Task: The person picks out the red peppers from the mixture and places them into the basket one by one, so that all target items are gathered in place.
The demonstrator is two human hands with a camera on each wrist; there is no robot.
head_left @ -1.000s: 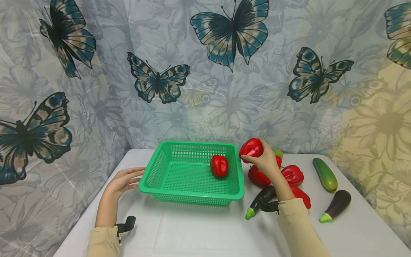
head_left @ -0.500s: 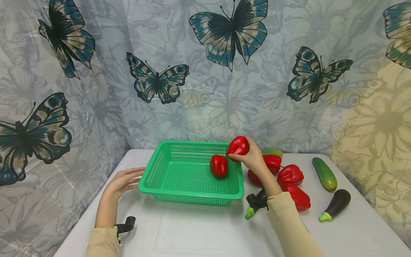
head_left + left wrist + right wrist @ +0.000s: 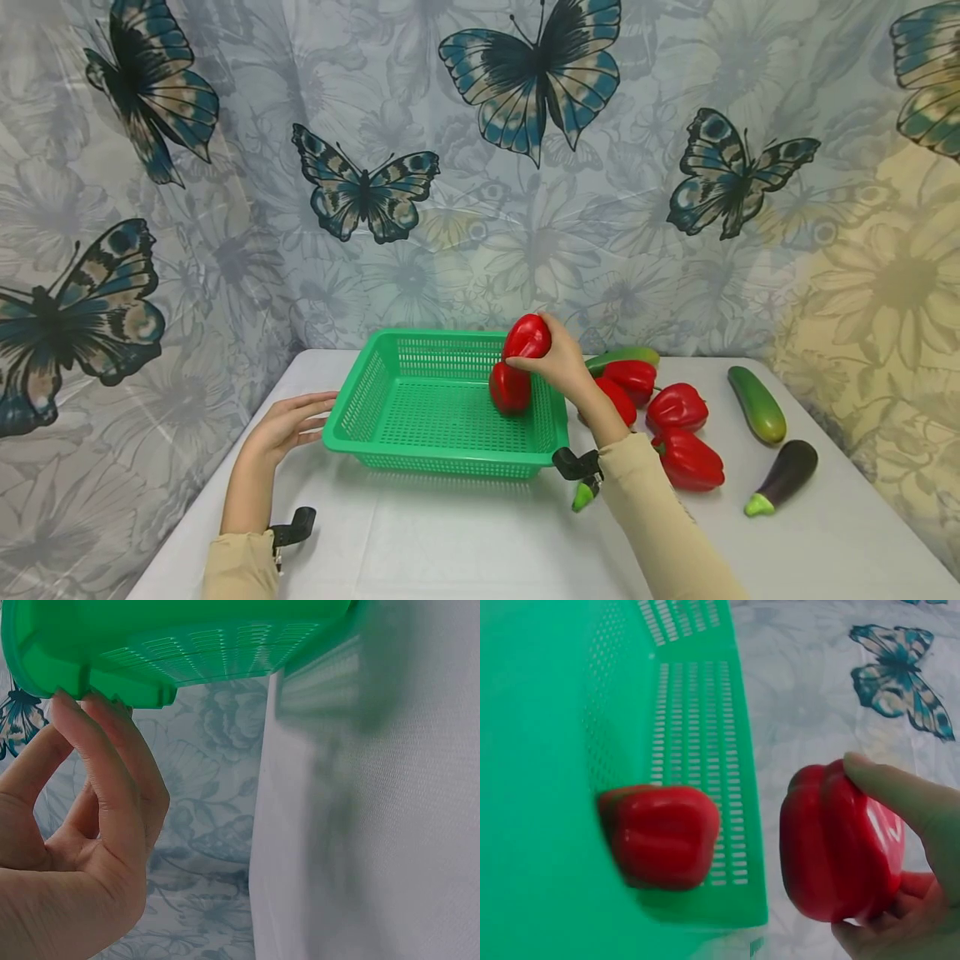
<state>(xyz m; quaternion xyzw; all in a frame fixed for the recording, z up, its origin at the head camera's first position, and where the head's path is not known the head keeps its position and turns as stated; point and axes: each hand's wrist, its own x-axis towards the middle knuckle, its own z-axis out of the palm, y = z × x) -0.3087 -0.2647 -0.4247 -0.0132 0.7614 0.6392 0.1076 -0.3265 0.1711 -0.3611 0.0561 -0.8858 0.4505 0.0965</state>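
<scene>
A red bell pepper [image 3: 527, 337] is pinched between the thumb and fingers of my right hand [image 3: 562, 358], held up over the right part of a green plastic basket [image 3: 450, 460]. Below it, a second red bell pepper [image 3: 510, 390] lies on the basket floor, partly covered by the held one in the head view. The right wrist view shows the held pepper [image 3: 840, 844] with the thumb on its upper end. On the basket's left side is my left hand [image 3: 288, 427], fingers loosely extended. Its fingertips touch the basket's rim [image 3: 45, 688] in the left wrist view.
Right of the basket lie several red bell peppers [image 3: 687, 460], a green zucchini [image 3: 637, 357] at the back and an eggplant [image 3: 583, 496] mostly hidden by the right forearm. Another zucchini [image 3: 757, 406] and eggplant [image 3: 785, 477] lie farther right on the white table [image 3: 450, 542].
My right hand has carried the red bell pepper left, from beside the basket's right rim to over the pepper inside. The left hand and the basket have stayed put.
</scene>
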